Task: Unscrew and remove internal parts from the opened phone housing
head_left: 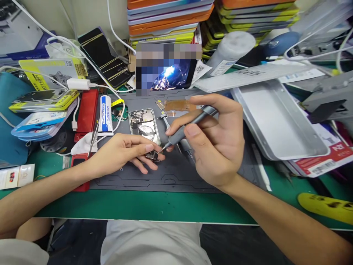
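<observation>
Between the thumb and fingers of my left hand [129,151] is a small dark phone part [151,155]; its exact kind is too small to make out. My right hand [217,143] grips a grey precision screwdriver [179,134], its thin tip pointing down-left at that part. Whether the tip touches it I cannot tell. Just behind my left fingers an opened phone [145,127] lies on the dark grey work mat [132,180], its inner parts showing. More grey screwdriver-like tools lie beside it, partly hidden by my right hand.
A white-and-blue tube [105,115], red blocks [86,114] and tweezers [93,138] lie on the left. At the back a lit phone screen [171,73] stands before stacked boxes [168,22]. A grey tray [284,121] sits right; cables cross the left side.
</observation>
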Demonstrator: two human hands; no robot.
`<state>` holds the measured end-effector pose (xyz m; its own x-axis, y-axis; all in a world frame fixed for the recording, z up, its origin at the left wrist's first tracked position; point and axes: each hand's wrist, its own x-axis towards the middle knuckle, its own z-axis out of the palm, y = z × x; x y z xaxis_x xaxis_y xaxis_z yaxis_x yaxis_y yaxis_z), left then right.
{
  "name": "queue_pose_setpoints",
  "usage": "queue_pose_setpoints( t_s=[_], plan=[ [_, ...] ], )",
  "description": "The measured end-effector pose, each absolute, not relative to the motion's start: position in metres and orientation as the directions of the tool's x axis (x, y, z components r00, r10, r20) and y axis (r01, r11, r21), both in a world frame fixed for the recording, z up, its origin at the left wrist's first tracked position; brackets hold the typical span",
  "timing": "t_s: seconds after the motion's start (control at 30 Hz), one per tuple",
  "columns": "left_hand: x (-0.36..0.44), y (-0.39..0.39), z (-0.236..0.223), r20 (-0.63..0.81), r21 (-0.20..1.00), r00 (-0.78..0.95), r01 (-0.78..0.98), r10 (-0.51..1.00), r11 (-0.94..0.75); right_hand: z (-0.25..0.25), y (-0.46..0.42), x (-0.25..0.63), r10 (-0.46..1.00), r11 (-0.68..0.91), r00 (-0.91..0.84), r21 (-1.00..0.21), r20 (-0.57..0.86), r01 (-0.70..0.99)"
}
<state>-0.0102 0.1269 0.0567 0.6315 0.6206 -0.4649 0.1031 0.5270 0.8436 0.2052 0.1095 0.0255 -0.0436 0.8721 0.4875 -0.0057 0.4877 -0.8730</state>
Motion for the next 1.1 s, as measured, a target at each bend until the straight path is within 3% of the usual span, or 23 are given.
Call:
queue_pose_setpoints(
  t_s=[0.3,0.5,0.6,0.67,0.77,0.83,1.1],
  plan=[
    [-0.01,0.128,0.056,-0.447,0.869,0.615,0.129,0.649,0.477,0.026,0.112,0.206,0.877,0.481,-0.012,-0.877,0.481,-0.006],
    [-0.024,0.139,0.08,-0.334,0.923,0.56,0.357,0.758,0.143,0.026,0.115,0.209,0.871,0.491,0.041,-0.871,0.49,-0.011],
    [-0.036,0.148,0.093,-0.342,0.796,0.599,0.594,0.724,-0.116,0.022,0.114,0.207,0.895,0.446,-0.011,-0.895,0.446,0.026],
    [-0.042,0.152,0.096,-0.386,0.618,0.643,0.712,0.661,-0.332,0.019,0.112,0.205,0.896,0.443,-0.042,-0.896,0.441,0.029],
    [-0.046,0.153,0.091,-0.422,0.379,0.653,0.758,0.629,-0.532,0.014,0.11,0.201,0.883,0.466,-0.085,-0.884,0.462,0.04],
    [-0.047,0.15,0.087,-0.431,0.292,0.642,0.764,0.634,-0.576,0.012,0.109,0.199,0.87,0.489,-0.117,-0.868,0.479,0.081],
    [-0.057,0.145,0.091,-0.419,0.367,0.634,0.773,0.65,-0.517,0.012,0.109,0.202,0.779,0.627,-0.164,-0.746,0.605,0.225]
  ],
)
